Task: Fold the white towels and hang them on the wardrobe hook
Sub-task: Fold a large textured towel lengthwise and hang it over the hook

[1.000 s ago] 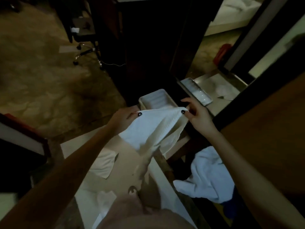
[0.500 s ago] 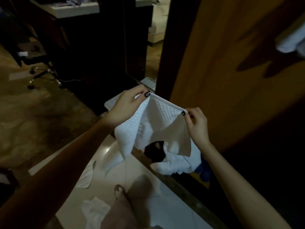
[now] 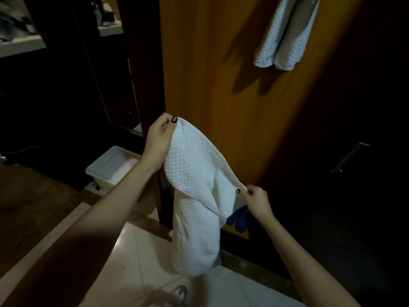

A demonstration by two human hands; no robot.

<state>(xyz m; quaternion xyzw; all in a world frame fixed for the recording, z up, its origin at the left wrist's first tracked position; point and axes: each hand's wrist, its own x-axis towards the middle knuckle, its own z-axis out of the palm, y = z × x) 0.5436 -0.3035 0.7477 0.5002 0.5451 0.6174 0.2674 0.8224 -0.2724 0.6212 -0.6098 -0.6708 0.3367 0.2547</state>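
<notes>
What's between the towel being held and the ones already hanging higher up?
In the head view, only bare orange-brown wooden wardrobe door, crossed by dark shadows, lies between the held white waffle-weave towel and the folded white towels hanging above.

No legible text or labels

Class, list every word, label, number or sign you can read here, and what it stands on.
None readable. The white waffle-weave towel, the white towels hanging on the wooden wardrobe door and the white plastic tub show no print.
The pale mark on the black thumbnail of the left hand is too small to read.
</notes>
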